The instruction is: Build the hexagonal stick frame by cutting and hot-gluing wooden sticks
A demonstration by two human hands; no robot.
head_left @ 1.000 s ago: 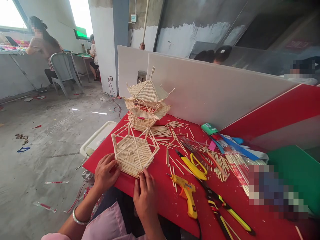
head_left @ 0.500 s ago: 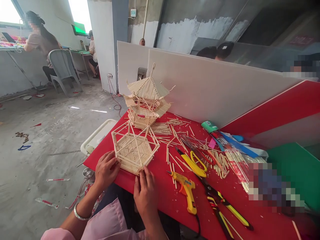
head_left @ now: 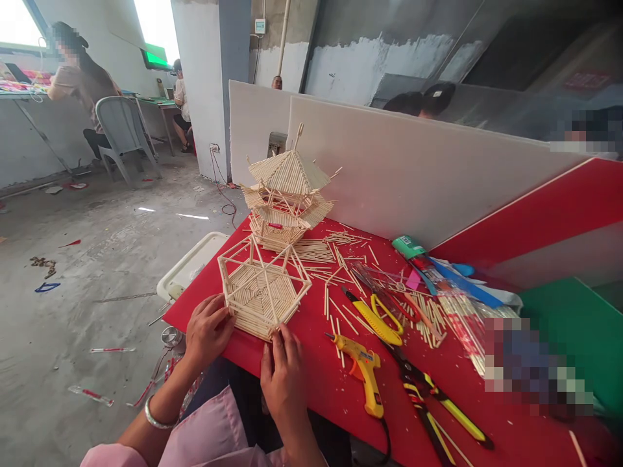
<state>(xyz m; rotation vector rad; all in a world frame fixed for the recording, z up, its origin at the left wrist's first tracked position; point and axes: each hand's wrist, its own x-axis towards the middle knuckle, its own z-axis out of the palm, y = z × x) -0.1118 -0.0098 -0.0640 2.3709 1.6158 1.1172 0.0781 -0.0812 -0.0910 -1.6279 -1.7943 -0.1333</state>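
Note:
A hexagonal frame of wooden sticks (head_left: 263, 292), with a floor of close-laid sticks and thin posts carrying a top ring, rests at the front edge of the red table. My left hand (head_left: 210, 327) grips its near left corner between thumb and fingers. At the near right corner, my right hand (head_left: 283, 363) pinches the base with its fingertips. Just behind stands a stick pagoda model (head_left: 289, 194) with tiered roofs. To the right of my right hand lies a yellow glue gun (head_left: 363, 370), its nozzle pointing left.
Loose sticks (head_left: 314, 251) are scattered behind the frame. A yellow utility knife (head_left: 374, 318), pliers-like cutters (head_left: 433, 395) and bagged sticks (head_left: 462, 324) lie on the right. White boards (head_left: 389, 168) rise along the table's back. Several other people sit farther off, one near a grey chair (head_left: 121, 133).

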